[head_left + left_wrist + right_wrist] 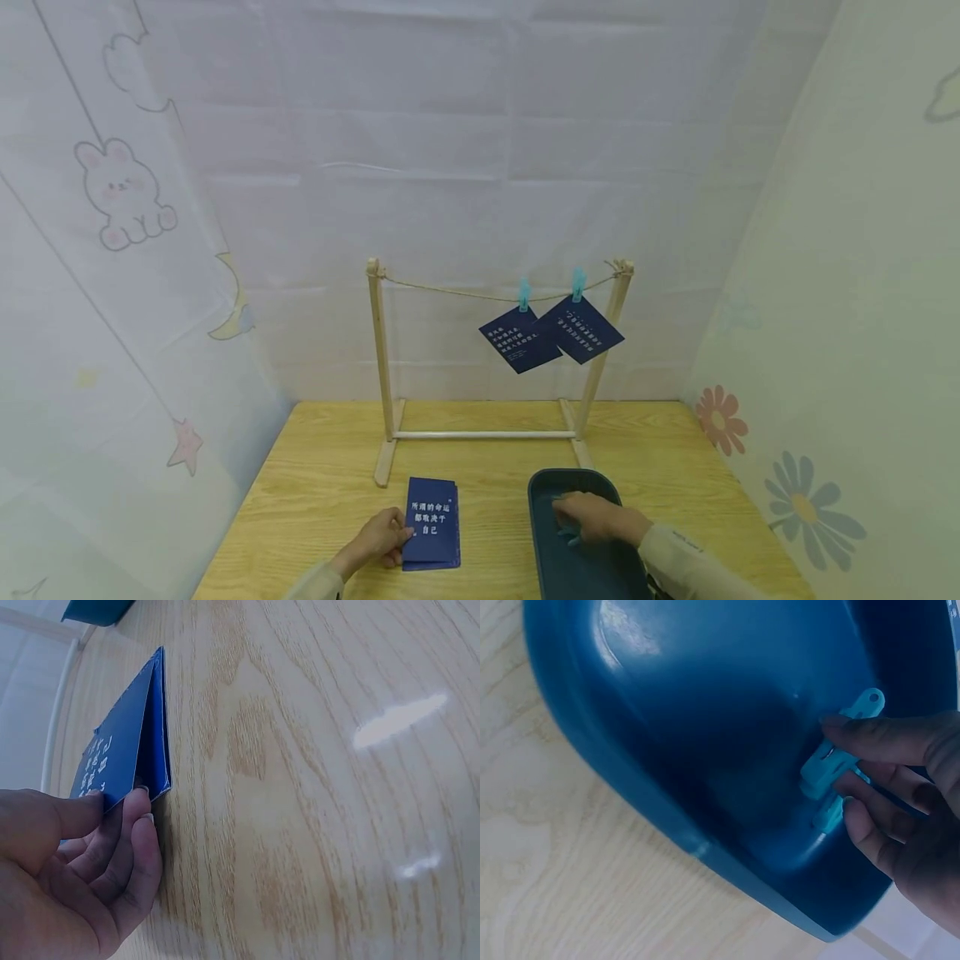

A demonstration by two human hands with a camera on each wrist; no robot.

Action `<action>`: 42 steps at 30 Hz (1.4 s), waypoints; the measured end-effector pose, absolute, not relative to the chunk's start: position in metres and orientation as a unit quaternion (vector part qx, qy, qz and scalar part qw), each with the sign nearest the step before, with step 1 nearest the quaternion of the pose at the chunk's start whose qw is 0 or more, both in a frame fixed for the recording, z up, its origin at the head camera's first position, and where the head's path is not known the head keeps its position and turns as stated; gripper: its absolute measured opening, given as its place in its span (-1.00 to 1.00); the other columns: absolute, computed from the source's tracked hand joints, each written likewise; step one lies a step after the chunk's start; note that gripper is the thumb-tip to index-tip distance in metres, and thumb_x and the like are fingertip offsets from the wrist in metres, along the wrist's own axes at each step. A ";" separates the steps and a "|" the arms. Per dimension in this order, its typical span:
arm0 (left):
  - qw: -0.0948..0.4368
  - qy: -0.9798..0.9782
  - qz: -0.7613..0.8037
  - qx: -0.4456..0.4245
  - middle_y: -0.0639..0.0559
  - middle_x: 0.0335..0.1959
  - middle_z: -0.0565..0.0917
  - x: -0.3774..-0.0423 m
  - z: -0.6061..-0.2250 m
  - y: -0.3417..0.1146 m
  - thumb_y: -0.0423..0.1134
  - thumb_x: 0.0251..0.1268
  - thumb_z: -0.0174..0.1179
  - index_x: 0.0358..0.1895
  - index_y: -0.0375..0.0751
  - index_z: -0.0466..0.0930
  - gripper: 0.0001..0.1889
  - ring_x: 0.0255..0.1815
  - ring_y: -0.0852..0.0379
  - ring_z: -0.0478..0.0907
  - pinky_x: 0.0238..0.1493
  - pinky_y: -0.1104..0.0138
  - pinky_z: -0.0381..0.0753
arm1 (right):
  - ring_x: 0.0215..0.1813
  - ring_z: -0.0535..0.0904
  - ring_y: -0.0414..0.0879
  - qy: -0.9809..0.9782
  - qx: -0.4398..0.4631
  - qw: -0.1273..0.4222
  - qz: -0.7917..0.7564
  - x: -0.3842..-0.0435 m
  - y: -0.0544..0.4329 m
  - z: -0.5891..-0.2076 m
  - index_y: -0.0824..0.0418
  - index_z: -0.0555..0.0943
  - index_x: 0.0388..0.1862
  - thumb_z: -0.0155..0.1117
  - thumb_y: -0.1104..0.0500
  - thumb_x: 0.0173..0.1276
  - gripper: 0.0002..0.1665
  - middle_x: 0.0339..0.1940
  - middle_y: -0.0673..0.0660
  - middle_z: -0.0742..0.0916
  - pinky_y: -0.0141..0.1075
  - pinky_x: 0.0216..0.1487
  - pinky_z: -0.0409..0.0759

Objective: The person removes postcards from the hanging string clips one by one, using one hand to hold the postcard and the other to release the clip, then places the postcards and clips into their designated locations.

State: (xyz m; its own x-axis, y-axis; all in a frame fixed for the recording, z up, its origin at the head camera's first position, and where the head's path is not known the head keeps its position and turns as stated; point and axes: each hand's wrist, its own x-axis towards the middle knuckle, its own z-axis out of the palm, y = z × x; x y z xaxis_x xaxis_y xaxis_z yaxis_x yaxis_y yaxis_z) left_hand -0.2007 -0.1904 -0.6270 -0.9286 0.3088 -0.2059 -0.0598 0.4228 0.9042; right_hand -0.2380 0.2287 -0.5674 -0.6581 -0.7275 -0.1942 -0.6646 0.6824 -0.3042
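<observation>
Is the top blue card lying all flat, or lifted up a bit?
Partly lifted: the left wrist view shows the left hand pinching the top card, with a gap between it and the pile below.

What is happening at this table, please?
A person's left-hand grip pinches a dark blue card on the table, raised partly off another card beneath. The right-hand grip holds a light blue clip inside a tray. Farther back, two clips hold two more cards, both tilted, on a rope strung across a wooden stand.
</observation>
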 end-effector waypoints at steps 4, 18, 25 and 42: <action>0.173 0.824 0.534 0.071 -0.04 -0.62 0.59 -0.199 -0.627 -0.191 -0.38 0.43 0.16 -0.30 -0.28 0.37 -0.85 -0.72 0.24 0.51 -0.68 0.41 0.59 | -0.38 0.39 -0.34 0.907 -0.381 0.150 -0.094 -0.238 0.228 -0.575 0.10 0.55 -0.27 0.51 0.49 -0.04 -0.55 -0.41 -0.13 0.52 -0.44 -0.40 0.51; 0.179 0.817 0.544 0.064 -0.09 -0.57 0.58 -0.196 -0.625 -0.192 -0.35 0.44 0.16 -0.21 -0.33 0.33 -0.82 -0.70 0.20 0.54 -0.67 0.36 0.63 | -0.44 0.35 -0.34 0.909 -0.393 0.116 -0.080 -0.233 0.227 -0.592 0.07 0.50 -0.30 0.51 0.48 -0.08 -0.51 -0.45 -0.17 0.46 -0.44 -0.49 0.45; 0.179 0.818 0.543 0.065 -0.11 -0.54 0.56 -0.196 -0.624 -0.192 -0.35 0.44 0.17 -0.20 -0.35 0.32 -0.81 -0.70 0.18 0.55 -0.65 0.31 0.66 | -0.43 0.39 -0.32 0.913 -0.388 0.110 -0.062 -0.233 0.227 -0.593 0.06 0.50 -0.27 0.61 0.43 -0.14 -0.45 -0.43 -0.14 0.49 -0.40 -0.46 0.49; 0.162 0.829 0.529 0.077 -0.05 -0.61 0.54 -0.196 -0.626 -0.191 -0.36 0.42 0.18 -0.26 -0.29 0.33 -0.82 -0.73 0.20 0.54 -0.69 0.31 0.66 | -0.39 0.45 -0.33 0.919 -0.365 0.121 -0.090 -0.234 0.228 -0.581 0.07 0.51 -0.22 0.66 0.22 -0.04 -0.50 -0.39 -0.15 0.55 -0.39 -0.42 0.54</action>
